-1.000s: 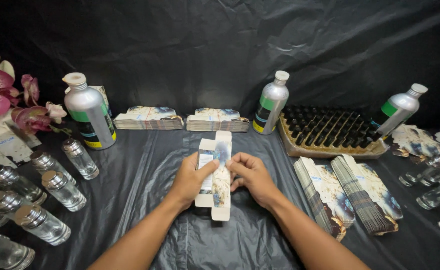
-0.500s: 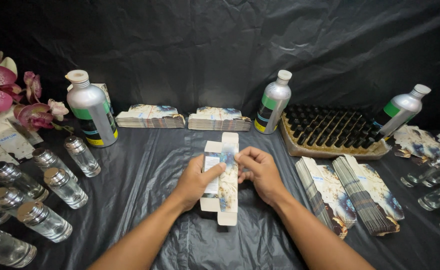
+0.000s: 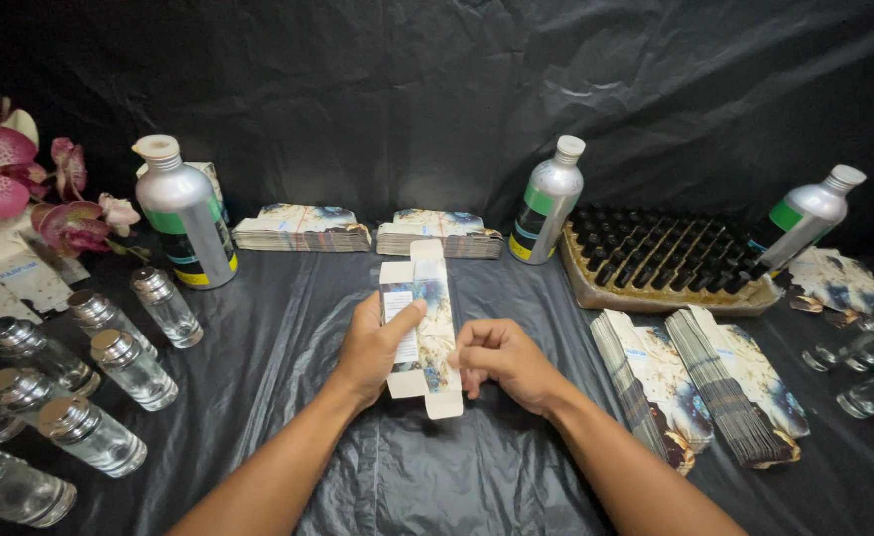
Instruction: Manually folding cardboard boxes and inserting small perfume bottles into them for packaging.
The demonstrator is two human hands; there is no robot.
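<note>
Black plastic sheeting covers the desk (image 3: pixel 288 347) and hangs as a backdrop behind it. In the head view, near the middle of the desk, both hands work a flat printed carton blank (image 3: pixel 423 328). The left hand (image 3: pixel 373 347) grips its left edge with the thumb laid across the printed face, and the right hand (image 3: pixel 501 362) is curled at its lower right edge, fingers tucked against the card. Compared with a second ago, the blank has slid slightly toward the front edge and tilted, and the right hand has dropped from its side to its lower part; the carton is still flat, so folding looks barely begun.

Along the back edge lie two stacks of flat cartons (image 3: pixel 301 227), with silver metal bottles (image 3: pixel 185 213) beside them. Toward the back right corner a tray (image 3: pixel 596 288) holds rows of small dark-capped vials. Two more fanned stacks of cartons (image 3: pixel 655 382) lie at the right. Clear glass bottles with silver caps (image 3: pixel 131 367) lie empty along the left edge, and pink flowers (image 3: pixel 0 164) stand at the back left corner.
</note>
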